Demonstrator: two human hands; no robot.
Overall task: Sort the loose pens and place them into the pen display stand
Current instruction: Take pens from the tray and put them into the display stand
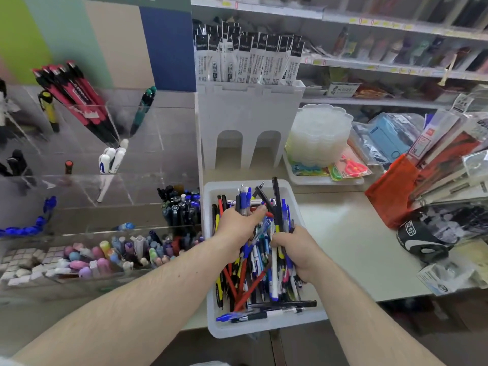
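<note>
A white plastic bin of loose pens is sitting on the counter, a clear acrylic pen display stand standing to its left and a white slotted refill holder behind it.

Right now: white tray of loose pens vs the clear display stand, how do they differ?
The white tray is opaque and holds a mixed, crisscrossed heap of pens; the clear display stand is see-through, and its pens sit grouped by kind, tilted in tiers. The tray lies at the counter's front edge, overhanging it; the stand is to its left. Both hands, left and right, grip pens in the tray, none at the stand. Both hold pens.
</note>
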